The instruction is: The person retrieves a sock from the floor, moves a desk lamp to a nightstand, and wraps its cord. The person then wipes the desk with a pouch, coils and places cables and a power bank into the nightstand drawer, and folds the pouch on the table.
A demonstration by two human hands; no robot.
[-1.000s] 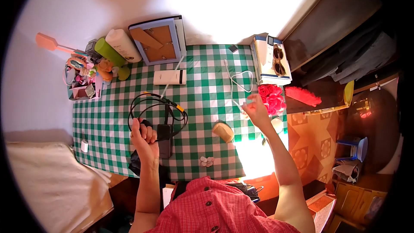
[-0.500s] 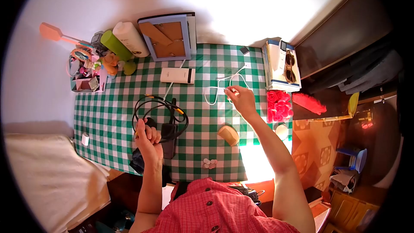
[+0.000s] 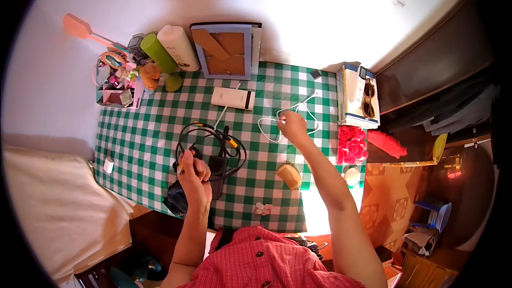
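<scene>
My left hand (image 3: pixel 194 176) is closed around a coiled black cable (image 3: pixel 232 143) with yellow-orange ends, held over the near left part of the table. Under the coil lie a black box-shaped item (image 3: pixel 217 166) and a dark cloth-like bundle (image 3: pixel 176 198), both partly covered. Farther right, my right hand (image 3: pixel 294 127) pinches a white cable (image 3: pixel 260 123) whose loops lie on the tablecloth. A white power bank (image 3: pixel 229 98) rests behind the black coil, with a thin pale cable running beneath it.
A green checked tablecloth (image 3: pixel 144 149) covers the table. At the back stand a picture frame (image 3: pixel 221 50), bottles (image 3: pixel 178 48) and an organizer (image 3: pixel 114 96). Books with sunglasses (image 3: pixel 368 98) and red flowers (image 3: pixel 352 145) line the right edge. A beige object (image 3: pixel 288 176) lies near the front.
The view has shifted, so the table appears farther right and slightly lower. My right hand has drawn its fingers tighter at the white cable. My left hand keeps hold of the black cable.
</scene>
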